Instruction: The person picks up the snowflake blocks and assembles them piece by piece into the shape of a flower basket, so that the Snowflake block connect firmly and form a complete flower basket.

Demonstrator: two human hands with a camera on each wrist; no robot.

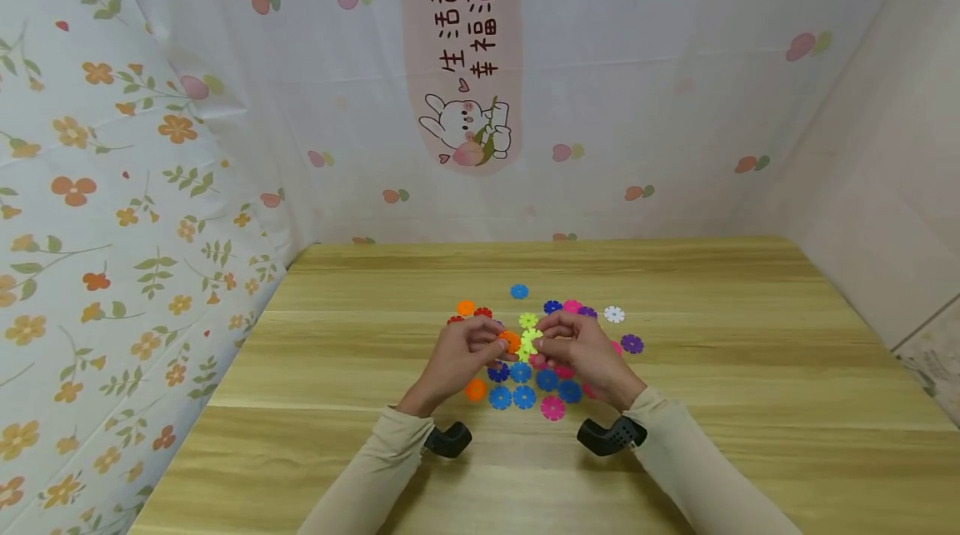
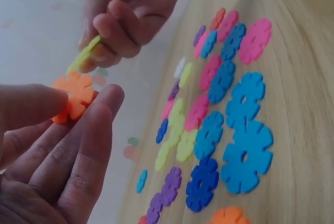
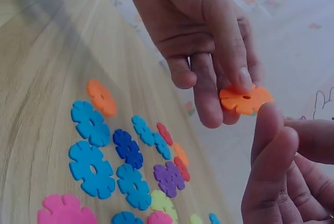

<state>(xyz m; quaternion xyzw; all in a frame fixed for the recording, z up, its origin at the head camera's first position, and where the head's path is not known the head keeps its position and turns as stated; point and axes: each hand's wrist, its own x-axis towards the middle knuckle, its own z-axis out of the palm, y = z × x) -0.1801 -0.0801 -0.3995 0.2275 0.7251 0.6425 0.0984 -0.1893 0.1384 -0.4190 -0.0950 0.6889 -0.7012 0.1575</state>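
Observation:
My left hand (image 1: 459, 356) pinches an orange notched plastic disc (image 2: 81, 84) between thumb and fingers, raised above the table. Opposite it, my right hand (image 1: 587, 353) holds a yellow-green notched disc (image 2: 83, 56) by its edge. In the left wrist view the two discs are close, edge towards edge; whether they touch I cannot tell. The right wrist view shows the orange disc (image 3: 242, 105) just past my right fingertips, which hide the yellow-green one. Below the hands lie many similar discs, among them light blue ones (image 2: 248, 156) and a dark blue one (image 2: 195, 185).
Loose discs spread over the middle of the wooden table (image 1: 300, 368). A pink disc (image 1: 552, 408) lies nearest me, a light blue disc (image 1: 519, 292) farthest away, and a purple disc (image 1: 632, 344) at the right. A patterned cloth (image 1: 337, 102) hangs behind the table.

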